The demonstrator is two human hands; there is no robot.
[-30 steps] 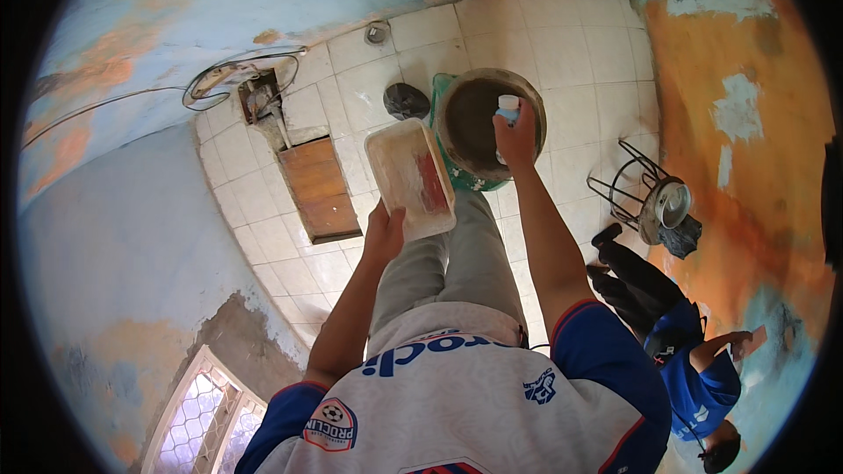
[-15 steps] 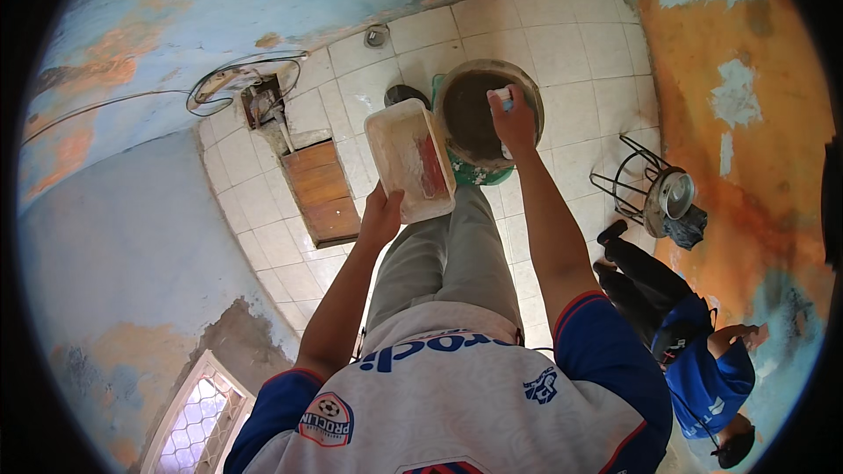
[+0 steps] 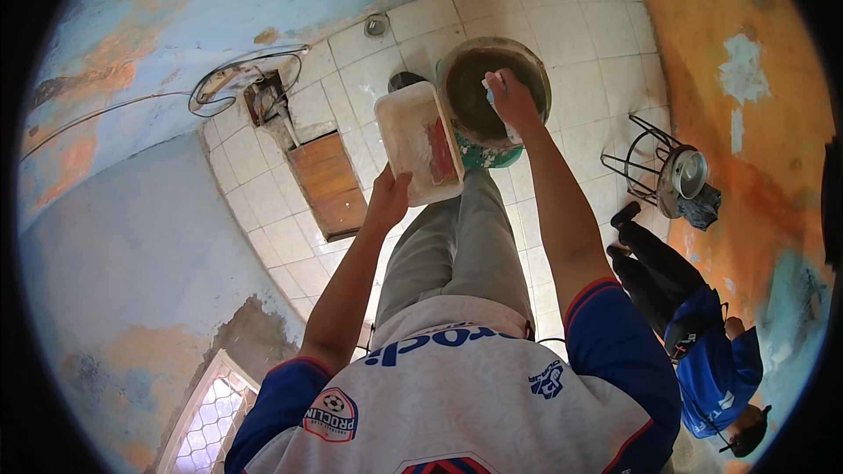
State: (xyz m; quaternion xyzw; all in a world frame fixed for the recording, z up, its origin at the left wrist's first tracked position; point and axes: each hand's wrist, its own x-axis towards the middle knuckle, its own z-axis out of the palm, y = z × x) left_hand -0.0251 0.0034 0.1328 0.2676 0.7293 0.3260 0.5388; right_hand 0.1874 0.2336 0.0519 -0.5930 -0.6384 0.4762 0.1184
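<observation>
My left hand (image 3: 389,197) is closed round the near edge of an off-white rectangular plastic tub (image 3: 404,136), tilted so its inside shows. A red flat piece (image 3: 439,151) lies in the tub, its kind unclear. My right hand (image 3: 516,104) is closed on a slim white and light-blue hand tool (image 3: 489,90); fingers cover most of it, so I cannot tell its kind. That hand is over a round basin (image 3: 543,70) with a worn rim and a dark grey-brown inside. I cannot tell whether the tool touches the inside.
Under the basin shows a green object (image 3: 490,158) with white bits. A dark round item (image 3: 404,80) is behind the tub. Left, a brown wooden panel (image 3: 329,184) and cables (image 3: 211,88) adjoin a floor opening. Right, a metal-framed stool (image 3: 645,158) bears a pot (image 3: 689,174); another person (image 3: 702,342) stands nearby.
The view has shifted slightly. My right hand and its tool have shifted and turned a little over the basin. The other person's arm has drawn back from the orange wall.
</observation>
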